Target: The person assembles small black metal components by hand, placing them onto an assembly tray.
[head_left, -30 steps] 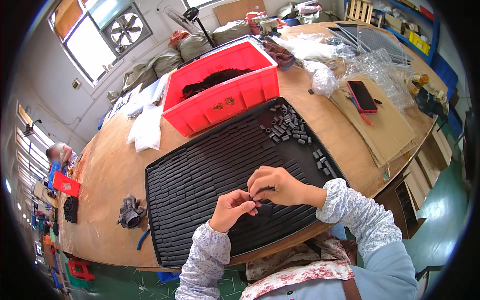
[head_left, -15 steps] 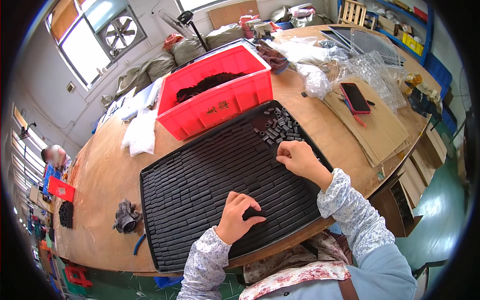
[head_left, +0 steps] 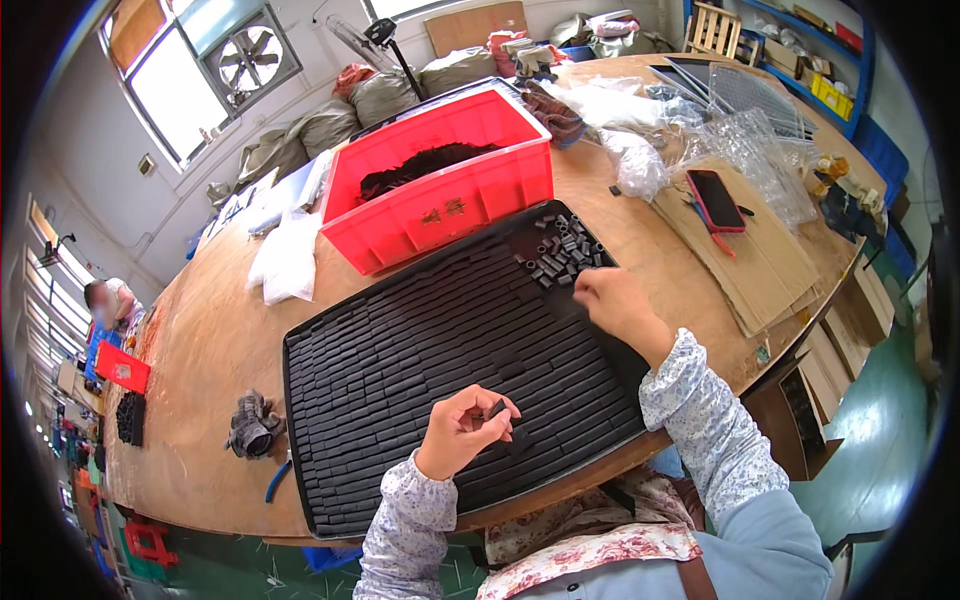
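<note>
A large black tray (head_left: pixel 624 362) lies in front of me, filled with close rows of short black pieces (head_left: pixel 400 400). Over the rows near its front edge, my left hand (head_left: pixel 458 432) pinches a small black piece (head_left: pixel 497 409) between thumb and fingers. My right hand (head_left: pixel 630 312) hovers at the tray's right side, just below a loose heap of short black tubes (head_left: pixel 562 255) in the far right corner. Its fingertips are drawn together; what they hold, if anything, is too small to tell.
Behind the tray stands a red crate (head_left: pixel 440 225) with dark material inside. A grey glove (head_left: pixel 254 425) and a blue-handled tool (head_left: pixel 278 482) lie at left. On the right, a phone (head_left: pixel 714 200) rests on cardboard (head_left: pixel 765 280) near clear plastic packaging (head_left: pixel 765 160). Another person (head_left: pixel 118 305) is far left.
My right hand has shifted right, slightly toward the heap's near side. The left hand has moved a little left and turned, so the black piece in its fingertips shows.
</note>
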`<act>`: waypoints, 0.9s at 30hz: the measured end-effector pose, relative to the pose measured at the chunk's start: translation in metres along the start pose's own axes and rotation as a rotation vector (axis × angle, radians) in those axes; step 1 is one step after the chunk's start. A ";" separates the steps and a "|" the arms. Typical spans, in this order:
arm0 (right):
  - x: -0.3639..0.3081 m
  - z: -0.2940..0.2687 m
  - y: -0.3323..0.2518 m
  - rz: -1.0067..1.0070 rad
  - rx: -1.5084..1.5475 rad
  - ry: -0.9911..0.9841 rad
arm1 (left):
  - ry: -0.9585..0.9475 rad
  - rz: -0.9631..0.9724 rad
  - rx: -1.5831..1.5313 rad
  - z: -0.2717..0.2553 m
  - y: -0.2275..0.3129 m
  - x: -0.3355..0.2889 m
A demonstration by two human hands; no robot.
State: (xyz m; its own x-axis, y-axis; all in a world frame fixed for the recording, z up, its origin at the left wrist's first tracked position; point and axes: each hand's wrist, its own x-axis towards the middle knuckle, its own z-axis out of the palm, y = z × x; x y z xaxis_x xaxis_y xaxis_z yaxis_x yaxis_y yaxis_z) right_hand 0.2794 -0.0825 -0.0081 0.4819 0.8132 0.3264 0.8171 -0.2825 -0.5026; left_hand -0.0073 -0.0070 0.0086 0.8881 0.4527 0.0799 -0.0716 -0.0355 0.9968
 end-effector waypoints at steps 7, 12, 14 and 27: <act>-0.002 -0.003 0.010 -0.162 -0.326 -0.031 | 0.004 -0.139 -0.038 -0.007 -0.002 0.001; -0.013 -0.017 -0.046 -0.199 0.481 -0.081 | 0.053 -0.126 -0.041 -0.010 -0.005 -0.001; -0.025 -0.009 -0.062 -0.104 1.131 -0.479 | 0.055 -0.105 -0.035 -0.005 -0.006 0.002; -0.036 -0.001 -0.080 -0.450 0.907 -0.300 | 0.048 -0.124 -0.097 -0.006 -0.007 0.004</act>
State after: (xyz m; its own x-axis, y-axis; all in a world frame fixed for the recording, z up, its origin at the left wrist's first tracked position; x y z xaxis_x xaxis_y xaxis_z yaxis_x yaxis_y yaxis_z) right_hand 0.1969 -0.0900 0.0209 -0.0062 0.8760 0.4822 0.2989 0.4618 -0.8351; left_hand -0.0059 0.0005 0.0019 0.8705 0.4900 -0.0465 -0.0079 0.1084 0.9941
